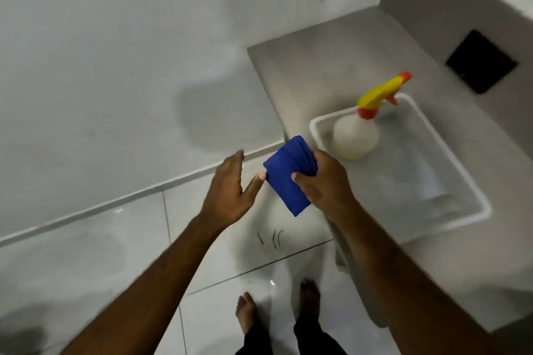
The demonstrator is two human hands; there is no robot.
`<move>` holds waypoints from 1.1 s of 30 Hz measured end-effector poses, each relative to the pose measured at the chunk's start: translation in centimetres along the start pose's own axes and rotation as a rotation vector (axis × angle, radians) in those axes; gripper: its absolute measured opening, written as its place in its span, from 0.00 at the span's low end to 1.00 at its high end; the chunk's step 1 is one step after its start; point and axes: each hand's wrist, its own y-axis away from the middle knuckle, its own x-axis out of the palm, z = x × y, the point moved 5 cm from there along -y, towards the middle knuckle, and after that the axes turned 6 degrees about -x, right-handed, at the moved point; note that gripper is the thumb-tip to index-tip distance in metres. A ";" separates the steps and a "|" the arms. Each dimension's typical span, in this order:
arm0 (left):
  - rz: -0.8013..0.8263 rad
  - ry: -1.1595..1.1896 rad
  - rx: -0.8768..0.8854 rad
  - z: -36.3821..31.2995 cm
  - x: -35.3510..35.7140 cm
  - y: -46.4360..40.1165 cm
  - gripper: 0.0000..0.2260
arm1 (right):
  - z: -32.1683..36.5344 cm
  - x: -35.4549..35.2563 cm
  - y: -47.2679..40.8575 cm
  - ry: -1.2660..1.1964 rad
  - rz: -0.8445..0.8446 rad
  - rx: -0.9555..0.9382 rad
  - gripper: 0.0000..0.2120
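Note:
My right hand grips a folded blue cloth by its right edge, thumb across its front, and holds it in the air over the floor beside a grey counter. My left hand is spread with straight fingers just left of the cloth, and its thumb tip touches the cloth's left edge. A white spray bottle with a yellow and orange trigger head stands upright in a white plastic tray on the counter, to the right of my hands.
The grey counter runs along the right side, with a black square opening set in the wall behind it. A white wall rises on the left. Glossy white floor tiles lie below. My bare feet stand near the counter's base.

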 end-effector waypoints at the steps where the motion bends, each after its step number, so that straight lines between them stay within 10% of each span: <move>1: -0.008 -0.058 -0.029 2.2 0.0 0.3 0.33 | -0.6 1.5 -0.2 0.015 0.019 0.016 0.12; 6: 0.008 -0.272 -0.143 15.4 5.4 1.4 0.28 | -8.4 11.8 -1.6 0.087 0.082 0.135 0.09; 23: 0.471 -0.520 -0.084 54.9 51.8 0.0 0.58 | -60.3 44.0 -8.7 0.117 0.053 0.558 0.13; 28: 0.466 -0.534 -0.110 60.9 55.3 -0.7 0.69 | -66.6 47.3 -10.2 0.142 0.077 0.513 0.14; 33: 0.442 -0.531 -0.207 64.2 55.7 -1.0 0.77 | -66.8 47.8 -10.1 0.795 0.017 0.103 0.37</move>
